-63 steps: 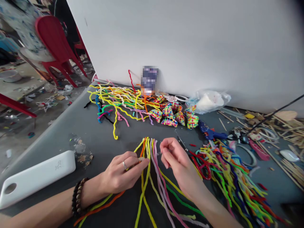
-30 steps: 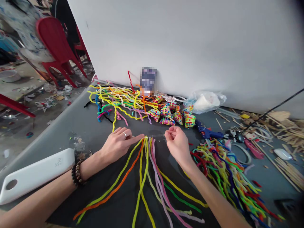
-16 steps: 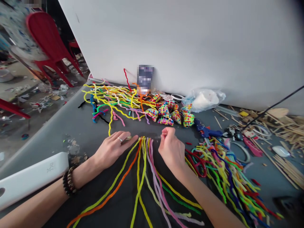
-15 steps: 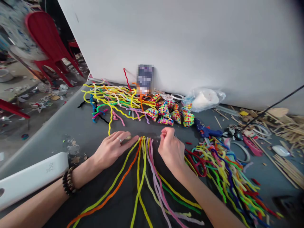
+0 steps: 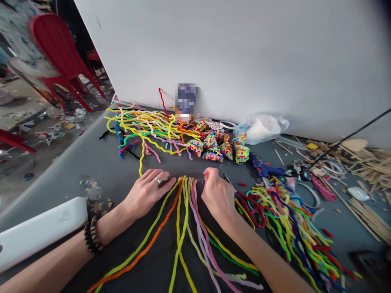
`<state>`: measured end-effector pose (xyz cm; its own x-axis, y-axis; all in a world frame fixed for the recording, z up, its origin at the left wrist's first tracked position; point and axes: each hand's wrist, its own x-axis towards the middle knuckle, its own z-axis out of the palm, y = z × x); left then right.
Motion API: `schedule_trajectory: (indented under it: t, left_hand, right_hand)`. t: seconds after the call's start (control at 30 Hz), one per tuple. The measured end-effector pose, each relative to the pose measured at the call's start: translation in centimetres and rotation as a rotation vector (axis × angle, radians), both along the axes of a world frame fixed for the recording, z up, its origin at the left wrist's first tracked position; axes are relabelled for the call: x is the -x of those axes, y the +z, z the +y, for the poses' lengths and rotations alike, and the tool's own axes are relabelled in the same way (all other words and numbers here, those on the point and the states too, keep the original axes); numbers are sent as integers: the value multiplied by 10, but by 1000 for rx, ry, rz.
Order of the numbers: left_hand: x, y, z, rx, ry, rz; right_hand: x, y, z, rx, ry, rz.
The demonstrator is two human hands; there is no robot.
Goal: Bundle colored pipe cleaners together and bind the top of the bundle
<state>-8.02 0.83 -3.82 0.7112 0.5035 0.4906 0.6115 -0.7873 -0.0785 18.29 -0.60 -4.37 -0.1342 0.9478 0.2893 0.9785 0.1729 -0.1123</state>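
Chenille stems [image 5: 184, 215] in yellow, orange, pink, lilac and green fan out toward me, their far ends gathered in a row between my hands. My left hand [image 5: 149, 193], with a ring on one finger, is at the left of that row. Its fingers are curled and the thumb points at the stem ends. At the right, my right hand [image 5: 218, 193] is closed in a pinch. A faint pale line shows near the stem tops, but what either hand grips is hidden or too small to name.
Behind lie loose chenille stems [image 5: 146, 126], woven multicoloured pieces [image 5: 212, 144] and a plastic bag [image 5: 262, 127]. At the right are a blue glue gun [image 5: 264, 167], red-handled scissors [image 5: 256, 211], a stem pile [image 5: 293, 219] and wooden sticks [image 5: 369, 215]. A white device [image 5: 45, 230] lies left.
My right hand has shifted slightly down and left, and a thin metal tool shows behind it. My left hand has turned slightly. The stems lie almost the same.
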Motion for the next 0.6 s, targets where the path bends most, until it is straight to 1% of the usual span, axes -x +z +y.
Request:
schedule_trajectory:
  t: [0.2,0.43,0.6]
  left_hand:
    - [-4,4,0,-22,-1,8]
    - [-10,8,0,-73,2,52]
    - [-10,10,4,-7,-45,53]
  right_hand:
    - [-2,0,2,11,-10,-21]
    - [0,5,0,60,-14,-85]
    - [0,8,3,94,-19,-110]
